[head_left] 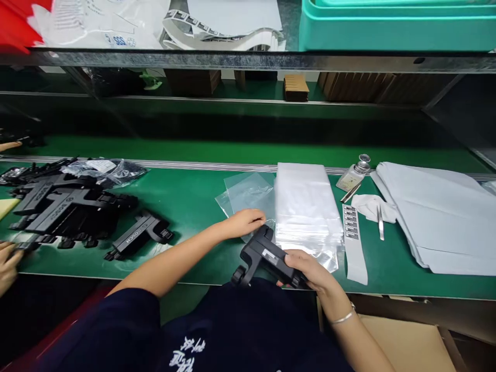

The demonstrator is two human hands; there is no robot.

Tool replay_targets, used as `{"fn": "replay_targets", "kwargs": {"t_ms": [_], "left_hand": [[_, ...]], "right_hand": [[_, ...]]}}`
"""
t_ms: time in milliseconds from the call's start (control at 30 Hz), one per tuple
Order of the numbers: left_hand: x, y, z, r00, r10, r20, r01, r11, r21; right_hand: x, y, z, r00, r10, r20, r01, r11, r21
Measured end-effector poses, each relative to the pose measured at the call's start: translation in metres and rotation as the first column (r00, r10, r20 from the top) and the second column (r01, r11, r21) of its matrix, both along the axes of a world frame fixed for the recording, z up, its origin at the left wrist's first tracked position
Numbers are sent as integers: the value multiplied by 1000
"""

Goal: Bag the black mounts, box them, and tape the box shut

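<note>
Right hand: the right hand (310, 268) is closed round one end of a black plastic bracket (263, 256), white-labelled face up, seemingly so the label stays readable; the bracket hangs just over the near edge of the green tabletop (194, 199)
Left hand: the left hand (246, 222) lies half curled, fingertips on a loose clear plastic bag (248, 194); whether it pinches the film I cannot tell
Supplies: a stack of clear plastic bags (306, 206) touches that bag, close to both hands; a heap of black plastic brackets (65, 206) fills the left edge; a white label strip (352, 237) and metal tweezers (380, 223) lie right of the stack
</note>
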State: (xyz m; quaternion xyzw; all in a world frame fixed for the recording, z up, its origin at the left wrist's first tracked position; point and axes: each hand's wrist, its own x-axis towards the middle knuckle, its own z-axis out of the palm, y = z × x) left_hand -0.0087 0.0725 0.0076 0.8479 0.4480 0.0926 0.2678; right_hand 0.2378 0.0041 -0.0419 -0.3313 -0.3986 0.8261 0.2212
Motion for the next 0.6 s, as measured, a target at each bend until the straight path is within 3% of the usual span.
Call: {"fn": "replay_targets", "kwargs": {"t_ms": [200, 433, 600], "left_hand": [[-14, -21, 17, 987, 76, -143, -69, 996, 59], [-5, -6, 40, 996, 83, -13, -84, 996, -35], [-8, 7, 36, 998, 67, -6, -67, 995, -78]], "right_hand": [[-9, 13, -17, 969, -240, 65, 246, 962, -119], [-8, 27, -15, 993, -118, 5, 112, 924, -367], [-3, 28, -14, 997, -70, -27, 55, 924, -377]]}}
